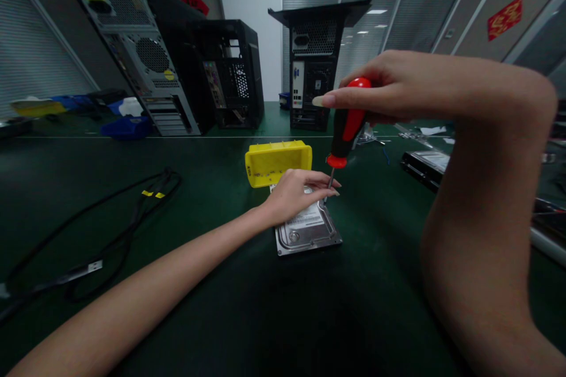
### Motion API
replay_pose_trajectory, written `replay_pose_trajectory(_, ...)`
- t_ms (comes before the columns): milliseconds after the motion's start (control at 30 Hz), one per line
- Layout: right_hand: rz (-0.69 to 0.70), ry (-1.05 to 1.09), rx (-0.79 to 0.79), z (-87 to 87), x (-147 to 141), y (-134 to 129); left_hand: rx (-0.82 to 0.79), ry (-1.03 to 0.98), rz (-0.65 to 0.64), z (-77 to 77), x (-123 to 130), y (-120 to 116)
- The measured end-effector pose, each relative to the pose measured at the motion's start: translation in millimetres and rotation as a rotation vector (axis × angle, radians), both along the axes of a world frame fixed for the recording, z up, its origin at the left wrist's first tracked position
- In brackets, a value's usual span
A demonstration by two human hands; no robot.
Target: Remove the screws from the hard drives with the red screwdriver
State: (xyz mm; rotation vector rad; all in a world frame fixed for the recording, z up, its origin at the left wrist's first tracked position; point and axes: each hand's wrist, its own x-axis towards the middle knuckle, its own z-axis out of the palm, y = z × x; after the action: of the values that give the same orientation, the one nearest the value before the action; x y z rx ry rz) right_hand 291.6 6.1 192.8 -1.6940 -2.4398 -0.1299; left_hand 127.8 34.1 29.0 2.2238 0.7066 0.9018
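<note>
A silver hard drive with a white label lies flat on the green work surface in front of me. My right hand grips the red and black handle of a screwdriver from above, its thumb stretched across the top. The screwdriver leans slightly, shaft down, to the drive's right edge. Resting over the far part of the drive, my left hand has its thumb and fingers closed around the lower shaft. Whether the tip sits in a screw is too small to tell.
Just behind the drive, a yellow bin holds small screws. Black cables lie at left. Computer cases stand at the back. Another drive-like device lies at right, partly behind my right arm.
</note>
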Motion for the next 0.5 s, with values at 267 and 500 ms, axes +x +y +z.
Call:
replay_pose_trajectory(267,0.421,0.171,-0.124,-0.1,12,-2,-0.006,0.042,-0.028,2.7,-3,0)
replay_pose_trajectory(500,0.34,0.098,-0.128,3.6,9,-2,0.012,0.042,-0.035,3.3,-3,0)
